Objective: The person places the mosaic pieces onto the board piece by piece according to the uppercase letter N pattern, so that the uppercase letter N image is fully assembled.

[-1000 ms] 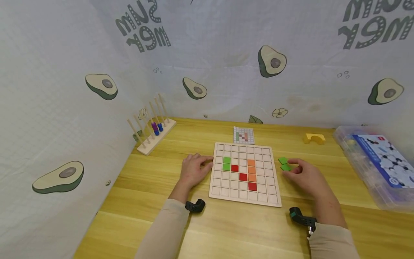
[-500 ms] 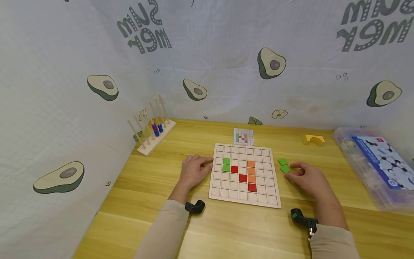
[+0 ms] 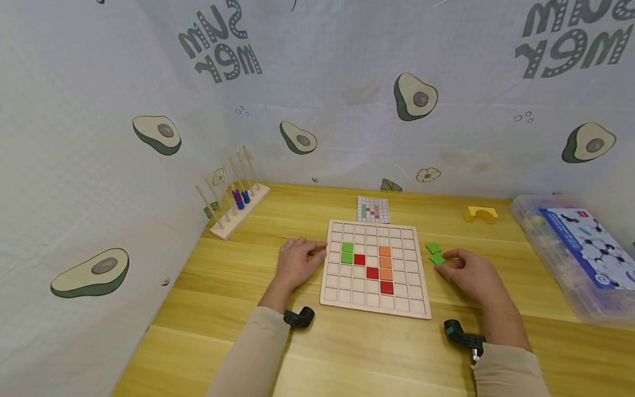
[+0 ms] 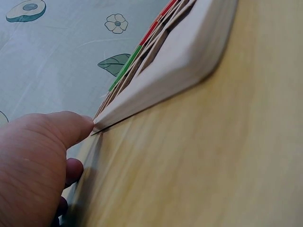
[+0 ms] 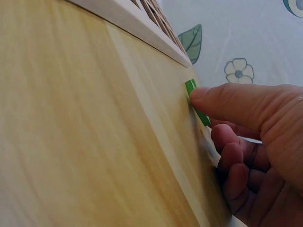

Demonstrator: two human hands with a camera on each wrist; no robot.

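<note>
A square wooden grid board [image 3: 347,298] lies on the table, with two green, several red and several orange square tiles in its cells. At its left edge my left hand [image 3: 297,262] rests on the table, with index finger and thumb touching the rim. To the right of the board lie two loose green tiles, one farther tile [image 3: 434,247] and one nearer tile [image 3: 437,258]. My right hand [image 3: 471,275] pinches the nearer one between thumb and index finger. In the right wrist view the thumb presses on this green tile [image 5: 196,101], and the other fingers are curled.
Behind the board lies a pattern card [image 3: 373,209]. A peg rack [image 3: 240,212] with purple and blue beads stands at the back left. A yellow arch block [image 3: 480,214] and a clear plastic box [image 3: 570,270] with a blue booklet on it are at the right.
The right hand, at the green tiles throughout, has shifted only slightly. The left hand stays at the board's edge, and the tiles on the board look the same.
</note>
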